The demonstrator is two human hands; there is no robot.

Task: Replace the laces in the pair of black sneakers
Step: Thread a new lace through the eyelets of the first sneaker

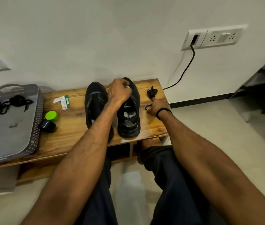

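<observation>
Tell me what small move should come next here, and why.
Probably the right hand should pinch the end of the loose lace beside it and bring it to the shoe that the left hand grips near the toe. That shoe looks unlaced, and the lace lies on the table right at the right hand's fingertips.

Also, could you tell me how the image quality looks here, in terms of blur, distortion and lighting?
Head view: wide-angle distortion tilts the socket plate and bench; the floor between the knees and the near end of the basket are smeared; lighting is soft and dim, so the right sneaker loses detail; faint sheen on the wood beside it.
</observation>
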